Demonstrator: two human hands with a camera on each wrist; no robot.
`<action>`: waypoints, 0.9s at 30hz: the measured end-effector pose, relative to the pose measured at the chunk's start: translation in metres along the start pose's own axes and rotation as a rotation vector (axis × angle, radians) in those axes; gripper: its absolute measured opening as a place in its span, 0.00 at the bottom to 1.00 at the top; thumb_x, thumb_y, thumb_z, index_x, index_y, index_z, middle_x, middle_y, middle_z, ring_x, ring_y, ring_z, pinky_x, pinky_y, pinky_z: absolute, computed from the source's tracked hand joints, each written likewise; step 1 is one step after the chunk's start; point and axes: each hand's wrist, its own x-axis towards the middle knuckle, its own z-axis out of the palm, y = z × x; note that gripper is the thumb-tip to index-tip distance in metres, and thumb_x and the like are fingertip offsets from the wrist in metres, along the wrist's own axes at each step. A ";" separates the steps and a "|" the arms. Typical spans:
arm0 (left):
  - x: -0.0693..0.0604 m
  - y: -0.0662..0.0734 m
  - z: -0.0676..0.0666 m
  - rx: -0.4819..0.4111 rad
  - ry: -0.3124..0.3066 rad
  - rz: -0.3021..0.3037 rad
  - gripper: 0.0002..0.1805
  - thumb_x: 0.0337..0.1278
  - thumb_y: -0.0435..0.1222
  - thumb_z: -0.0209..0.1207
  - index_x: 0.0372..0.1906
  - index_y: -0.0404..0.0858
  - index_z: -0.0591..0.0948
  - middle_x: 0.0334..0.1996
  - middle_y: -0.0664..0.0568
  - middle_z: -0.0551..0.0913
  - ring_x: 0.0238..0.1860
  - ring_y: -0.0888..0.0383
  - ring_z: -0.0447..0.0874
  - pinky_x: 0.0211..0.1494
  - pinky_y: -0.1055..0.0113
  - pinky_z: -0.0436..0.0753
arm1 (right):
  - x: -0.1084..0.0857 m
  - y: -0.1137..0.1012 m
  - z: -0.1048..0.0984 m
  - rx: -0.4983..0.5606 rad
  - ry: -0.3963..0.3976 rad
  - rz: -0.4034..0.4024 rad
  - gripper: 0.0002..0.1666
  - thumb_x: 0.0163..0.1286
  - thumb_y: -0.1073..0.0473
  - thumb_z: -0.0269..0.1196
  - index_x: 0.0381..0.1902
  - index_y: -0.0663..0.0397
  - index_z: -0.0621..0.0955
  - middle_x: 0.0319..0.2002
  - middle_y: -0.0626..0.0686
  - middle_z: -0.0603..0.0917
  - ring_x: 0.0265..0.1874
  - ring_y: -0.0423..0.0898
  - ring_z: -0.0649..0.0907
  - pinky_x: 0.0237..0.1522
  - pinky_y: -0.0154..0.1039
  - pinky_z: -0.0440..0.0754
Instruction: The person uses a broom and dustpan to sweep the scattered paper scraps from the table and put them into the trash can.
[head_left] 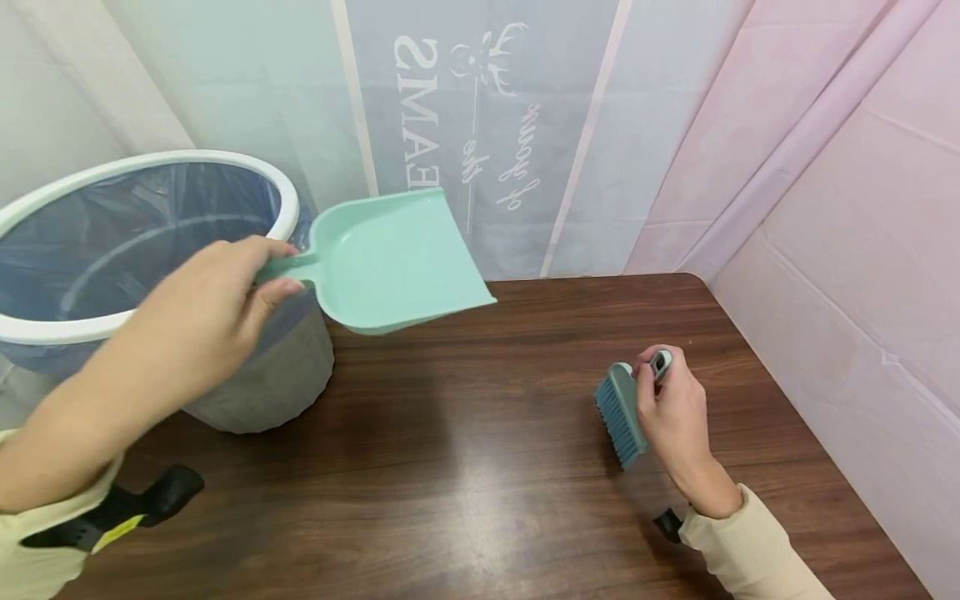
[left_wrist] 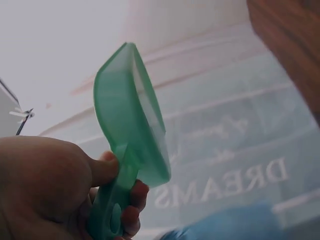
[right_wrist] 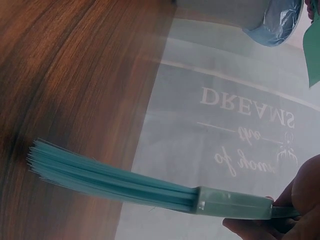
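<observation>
My left hand (head_left: 217,308) grips the short handle of a mint-green dustpan (head_left: 397,258), raised beside the rim of a lined bin. The dustpan's flat edge points right, and no debris shows on its pan. In the left wrist view the thumb and fingers wrap round the handle of the dustpan (left_wrist: 127,115). Over at the right, my right hand (head_left: 675,408) holds a small hand brush (head_left: 622,408) by its handle. Its teal bristles (right_wrist: 110,175) point down toward the tabletop; whether they touch it I cannot tell.
A grey bin (head_left: 262,383) with a white rim and bluish plastic liner stands at the left. The brown wooden table (head_left: 480,467) stretches between the hands. Printed curtain fabric (head_left: 480,108) hangs behind the table, and pinkish fabric (head_left: 840,250) hangs along its right side.
</observation>
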 end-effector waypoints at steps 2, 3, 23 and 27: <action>0.000 0.007 0.008 -0.022 -0.007 0.012 0.15 0.71 0.33 0.60 0.55 0.27 0.78 0.40 0.39 0.84 0.41 0.44 0.78 0.44 0.48 0.75 | 0.000 0.000 0.000 0.000 -0.001 0.002 0.07 0.69 0.76 0.59 0.43 0.68 0.75 0.30 0.58 0.83 0.20 0.41 0.70 0.24 0.25 0.65; 0.000 0.010 0.013 -0.031 -0.019 0.013 0.15 0.71 0.33 0.60 0.55 0.27 0.78 0.41 0.39 0.84 0.42 0.44 0.79 0.45 0.48 0.76 | 0.000 -0.001 0.000 0.000 -0.001 0.002 0.07 0.69 0.76 0.59 0.43 0.68 0.75 0.30 0.58 0.83 0.20 0.41 0.70 0.24 0.25 0.65; -0.026 0.038 0.126 -0.143 -0.132 0.020 0.13 0.68 0.36 0.63 0.51 0.33 0.80 0.40 0.51 0.84 0.39 0.55 0.77 0.38 0.62 0.78 | 0.001 -0.002 0.001 0.003 0.009 0.009 0.06 0.69 0.76 0.58 0.43 0.67 0.75 0.30 0.58 0.83 0.21 0.40 0.70 0.25 0.25 0.65; -0.031 0.041 0.147 -0.156 -0.148 0.025 0.13 0.67 0.36 0.64 0.50 0.33 0.80 0.40 0.52 0.83 0.39 0.57 0.76 0.38 0.64 0.78 | 0.001 -0.003 0.001 0.002 0.009 0.016 0.06 0.69 0.75 0.58 0.42 0.67 0.75 0.29 0.57 0.83 0.21 0.40 0.70 0.25 0.25 0.65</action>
